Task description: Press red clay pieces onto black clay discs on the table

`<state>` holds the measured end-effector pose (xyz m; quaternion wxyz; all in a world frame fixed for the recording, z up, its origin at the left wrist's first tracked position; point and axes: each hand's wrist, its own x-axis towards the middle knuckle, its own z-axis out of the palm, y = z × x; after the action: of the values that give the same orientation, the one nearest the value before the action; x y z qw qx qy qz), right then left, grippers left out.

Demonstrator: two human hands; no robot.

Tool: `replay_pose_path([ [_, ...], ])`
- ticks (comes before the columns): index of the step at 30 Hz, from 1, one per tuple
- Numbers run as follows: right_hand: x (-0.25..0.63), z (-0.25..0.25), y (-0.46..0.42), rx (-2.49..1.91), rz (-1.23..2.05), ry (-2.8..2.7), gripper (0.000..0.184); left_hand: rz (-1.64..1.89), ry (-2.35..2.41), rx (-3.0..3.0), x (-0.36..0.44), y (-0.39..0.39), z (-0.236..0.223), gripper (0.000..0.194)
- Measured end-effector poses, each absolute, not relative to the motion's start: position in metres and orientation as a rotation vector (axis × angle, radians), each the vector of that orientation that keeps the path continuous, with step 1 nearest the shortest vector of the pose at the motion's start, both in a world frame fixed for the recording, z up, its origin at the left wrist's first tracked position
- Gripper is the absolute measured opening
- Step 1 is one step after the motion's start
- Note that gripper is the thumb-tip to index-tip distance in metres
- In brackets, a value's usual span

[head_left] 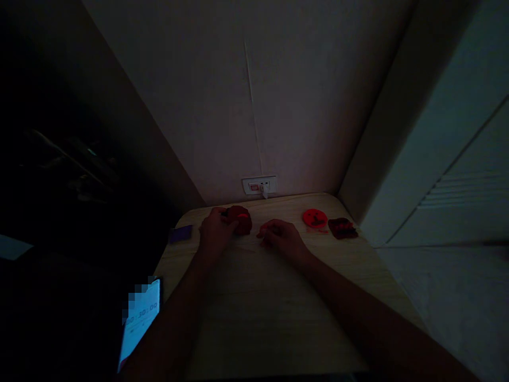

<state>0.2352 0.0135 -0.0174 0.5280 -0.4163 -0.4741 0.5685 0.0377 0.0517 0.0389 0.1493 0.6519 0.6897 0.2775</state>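
Dim light hides much of the detail. My left hand [215, 229] is at the far part of the wooden table, its fingers closed round the side of a dark red rounded object [243, 222]. A brighter red streak shows on that object, and something black sits by my fingertips. To its right, my right hand [283, 239] pinches a small red piece [262, 231] between thumb and fingers, just above or on the tabletop. The kinds of both red things cannot be made out.
A bright red disc with dark face-like marks [315, 218] and a dark red patterned piece [342, 228] lie to the right. At left are a purple rectangle [180, 234] and a lit phone [141, 318] showing digits. A wall socket [260, 185] with a plug is behind the table [270, 318].
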Motion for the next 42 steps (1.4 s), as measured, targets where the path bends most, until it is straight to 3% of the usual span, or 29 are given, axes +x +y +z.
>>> replay_pose_path([
  [3,0.232,-0.016,0.012,-0.975,1.366,-1.076,0.038,0.963,1.785,1.882,0.044,0.048,0.038,0.017],
  [7,0.24,-0.001,0.011,-1.023,1.147,-1.113,0.036,1.137,1.608,1.784,0.06,0.046,0.031,0.014],
  [10,0.26,0.022,0.012,-1.082,0.898,-1.18,0.03,1.232,1.413,1.512,0.074,0.043,0.022,0.034],
  [12,0.274,0.035,0.012,-1.104,0.89,-1.19,0.029,1.261,1.279,1.378,0.082,0.039,0.015,0.057],
  [13,0.28,0.04,0.012,-1.111,0.915,-1.203,0.029,1.271,1.234,1.355,0.086,0.036,0.012,0.059],
  [17,0.283,0.037,0.005,-1.11,1.127,-1.26,0.032,1.299,1.185,1.413,0.095,0.027,-0.001,0.017],
  [27,0.27,0.008,-0.006,-1.064,1.185,-1.133,0.028,1.151,1.029,1.259,0.108,0.007,0.002,0.024],
  [33,0.272,0.004,-0.013,-1.131,1.088,-1.264,0.022,1.192,1.066,1.357,0.11,0.004,-0.001,0.013],
  [42,0.277,0.006,-0.018,-1.168,0.915,-1.491,0.018,1.139,1.079,1.383,0.109,0.001,-0.005,0.015],
])
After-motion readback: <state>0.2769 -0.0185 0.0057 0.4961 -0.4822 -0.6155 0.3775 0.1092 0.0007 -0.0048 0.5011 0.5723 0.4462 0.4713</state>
